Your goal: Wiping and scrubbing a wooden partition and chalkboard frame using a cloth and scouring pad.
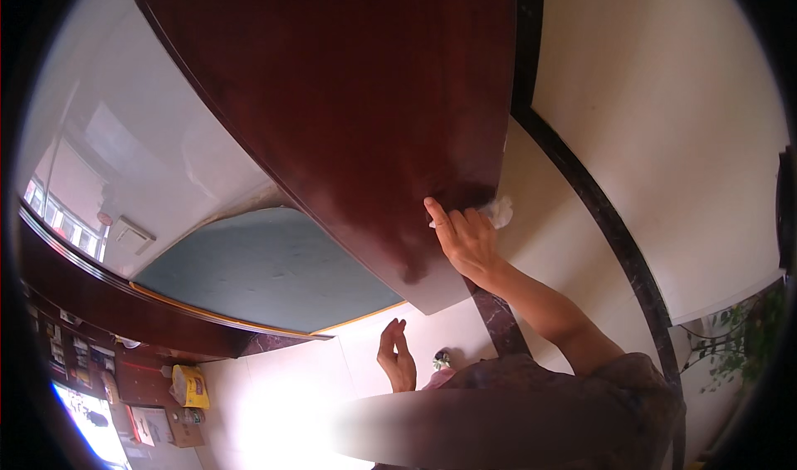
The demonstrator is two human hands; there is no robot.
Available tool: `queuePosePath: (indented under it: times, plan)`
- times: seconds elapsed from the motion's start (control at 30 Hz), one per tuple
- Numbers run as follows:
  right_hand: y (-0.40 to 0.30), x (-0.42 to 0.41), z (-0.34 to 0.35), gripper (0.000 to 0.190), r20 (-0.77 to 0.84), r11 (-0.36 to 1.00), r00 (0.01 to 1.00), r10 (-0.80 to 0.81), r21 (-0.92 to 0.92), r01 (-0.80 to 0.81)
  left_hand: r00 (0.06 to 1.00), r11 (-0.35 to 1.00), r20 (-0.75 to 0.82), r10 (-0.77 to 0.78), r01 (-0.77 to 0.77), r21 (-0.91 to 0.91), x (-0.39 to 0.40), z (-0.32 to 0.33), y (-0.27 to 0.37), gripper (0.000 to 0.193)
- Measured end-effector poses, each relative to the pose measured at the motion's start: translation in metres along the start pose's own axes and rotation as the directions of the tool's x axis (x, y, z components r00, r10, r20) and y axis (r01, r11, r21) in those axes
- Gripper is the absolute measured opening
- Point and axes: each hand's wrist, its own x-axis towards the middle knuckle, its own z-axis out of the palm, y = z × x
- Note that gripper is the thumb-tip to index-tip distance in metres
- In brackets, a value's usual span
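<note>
My right hand point(467, 239) grips a crumpled white cloth or tissue point(501, 212), pressed against a glossy dark red wooden panel point(348, 96). Much of the cloth is hidden under my palm; bits of it show beyond the fingers and beside the thumb. The hand sits near the panel's right edge, close to its narrow lower end, and its reflection darkens the polish there. My left hand point(397, 358) hangs lower, off the panel's corner, holding nothing, with fingers bent and a gap between them.
A dark green board point(268, 271) with an orange edge lies left of the panel. Dark stone strips point(598, 214) cross pale surfaces at right. Leafy plants point(728, 339) stand lower right. At lower left are a yellow bag point(190, 387), a cardboard box point(187, 434) and loaded shelves point(81, 358).
</note>
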Motion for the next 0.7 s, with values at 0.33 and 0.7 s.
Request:
queuePosePath:
  times: [0.33,0.7]
  plan:
    - [-0.008,0.002,-0.008,0.061,0.052,0.999,0.998,-0.020,-0.033,0.021,1.000,1.000,0.008,-0.027,0.027,0.006,-0.002,-0.006,-0.004,0.031]
    - [-0.003,0.020,-0.012,0.051,0.050,0.996,0.998,0.034,-0.083,-0.029,0.998,1.000,0.053,-0.018,0.017,0.006,-0.001,-0.008,-0.005,0.028]
